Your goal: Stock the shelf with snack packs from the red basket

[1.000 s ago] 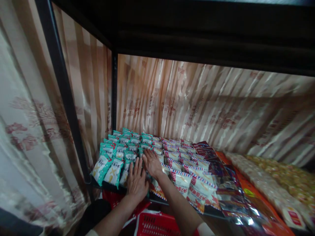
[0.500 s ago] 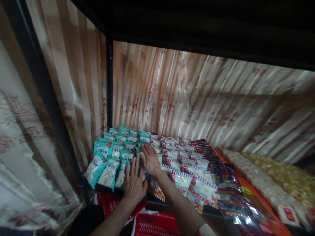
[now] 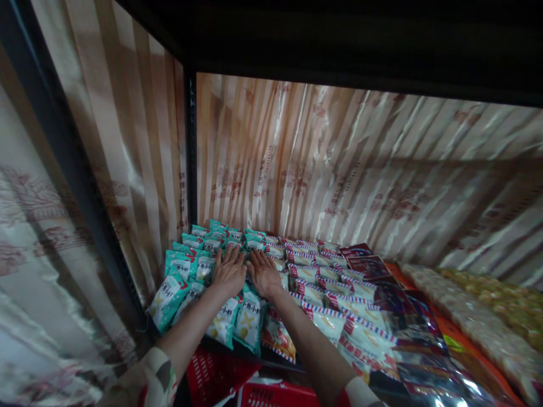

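Rows of teal-and-white snack packets (image 3: 248, 322) stand on the left part of a dark shelf. My left hand (image 3: 229, 272) lies flat over the packets in the middle rows, fingers stretched toward the back. Beside it, my right hand (image 3: 265, 276) rests palm down where the teal packets meet white packets with red-and-blue striped edges (image 3: 324, 322). Both hands are open, touching the packets from above and holding none. The packets under my palms are partly hidden.
Dark purple packs (image 3: 369, 265), an orange pack (image 3: 470, 356) and long clear bags of pale and yellow food (image 3: 470, 316) lie to the right. Red plastic baskets (image 3: 275, 393) sit below the shelf edge. A metal post (image 3: 190, 152) and curtains (image 3: 275, 147) enclose the shelf.
My left hand has moved from the front packets toward the back, level with the right hand. The right hand has shifted slightly, and the view has tilted a little.
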### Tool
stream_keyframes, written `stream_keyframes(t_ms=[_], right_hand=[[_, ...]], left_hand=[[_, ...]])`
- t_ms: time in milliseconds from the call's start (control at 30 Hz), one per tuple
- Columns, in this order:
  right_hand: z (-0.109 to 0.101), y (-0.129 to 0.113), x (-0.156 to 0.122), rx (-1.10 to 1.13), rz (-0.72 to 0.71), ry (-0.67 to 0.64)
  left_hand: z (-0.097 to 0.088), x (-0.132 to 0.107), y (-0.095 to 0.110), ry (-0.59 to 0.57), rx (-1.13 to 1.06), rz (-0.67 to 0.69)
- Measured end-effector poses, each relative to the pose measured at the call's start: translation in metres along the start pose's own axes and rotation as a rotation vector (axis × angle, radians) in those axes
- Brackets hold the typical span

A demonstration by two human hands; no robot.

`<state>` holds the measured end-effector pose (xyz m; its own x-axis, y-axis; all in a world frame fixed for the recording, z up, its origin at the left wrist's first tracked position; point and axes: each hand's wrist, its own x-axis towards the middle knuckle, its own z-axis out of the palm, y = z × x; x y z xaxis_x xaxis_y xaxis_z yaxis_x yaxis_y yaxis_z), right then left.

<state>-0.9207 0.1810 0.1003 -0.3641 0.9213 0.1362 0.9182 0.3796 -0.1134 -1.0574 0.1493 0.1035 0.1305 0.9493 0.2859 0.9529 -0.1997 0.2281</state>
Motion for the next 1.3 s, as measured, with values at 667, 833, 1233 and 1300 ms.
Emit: stream_keyframes(t_ms=[667, 833, 1233, 1300], right_hand=[[-0.009, 0.014, 0.036, -0.022, 0.038, 0.032], [-0.003, 0.018, 0.048, -0.023, 0.012, -0.043], [0.001, 0.018, 0.053, -0.014, -0.094, -0.084], [0.0, 0.019, 0.052, -0.001, -0.088, -0.063]], left_hand=[[-0.012, 0.047, -0.003, -0.242, 0.001, -0.023], [-0.001, 0.061, -0.008, -0.302, -0.01, -0.051], [0.006, 0.057, -0.017, -0.28, -0.038, -0.018], [0.003, 0.054, -0.017, -0.233, -0.024, -0.018]])
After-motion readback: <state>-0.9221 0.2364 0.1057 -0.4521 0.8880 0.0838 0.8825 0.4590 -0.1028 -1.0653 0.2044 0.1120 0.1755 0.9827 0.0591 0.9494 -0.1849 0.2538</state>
